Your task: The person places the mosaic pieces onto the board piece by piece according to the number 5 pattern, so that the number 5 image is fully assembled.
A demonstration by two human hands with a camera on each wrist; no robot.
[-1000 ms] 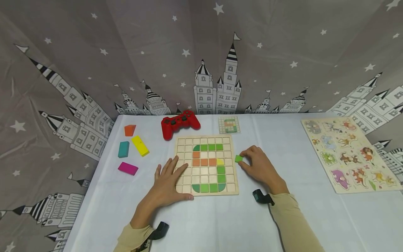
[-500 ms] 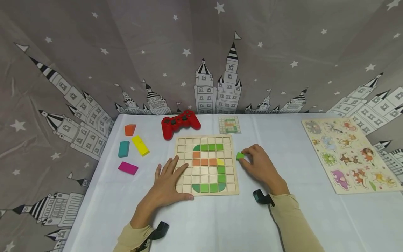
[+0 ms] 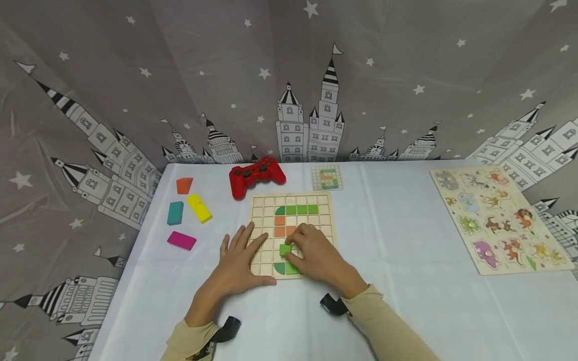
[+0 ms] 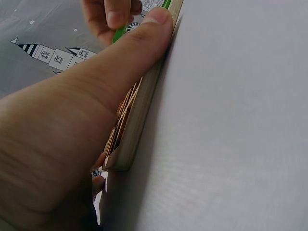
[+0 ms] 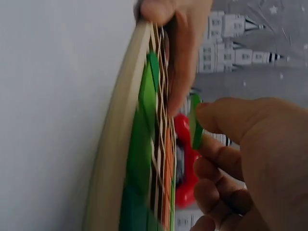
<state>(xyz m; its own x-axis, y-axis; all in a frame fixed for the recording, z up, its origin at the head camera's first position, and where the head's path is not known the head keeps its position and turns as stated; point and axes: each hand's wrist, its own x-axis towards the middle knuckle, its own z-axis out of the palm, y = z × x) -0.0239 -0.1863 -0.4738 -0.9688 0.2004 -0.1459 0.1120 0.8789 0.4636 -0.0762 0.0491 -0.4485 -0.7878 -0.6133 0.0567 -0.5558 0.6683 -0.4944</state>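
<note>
In the head view a wooden grid board [image 3: 325, 220] lies on the white table, with green, orange and rounded dark-green tiles in some squares. My right hand [image 3: 318, 255] pinches a small green square tile [image 3: 285, 249] between thumb and fingers. It hovers over the lower middle of the board and hides several squares; the right wrist view shows the pinched tile [image 5: 194, 122] raised off the board. With fingers spread, my left hand [image 3: 239, 263] rests on the board's left side. Its thumb [image 4: 156, 17] lies along the near edge in the left wrist view.
Behind the board are a red game controller [image 3: 257, 175] and a small pattern card [image 3: 327, 178]. Orange [image 3: 184, 185], teal [image 3: 175, 213], yellow [image 3: 199, 208] and magenta [image 3: 181, 240] blocks lie at left. An animal puzzle board [image 3: 496, 213] lies far right.
My right hand has carried the green tile leftward from beside the board's right edge to above its lower middle. The left hand stays in place on the board.
</note>
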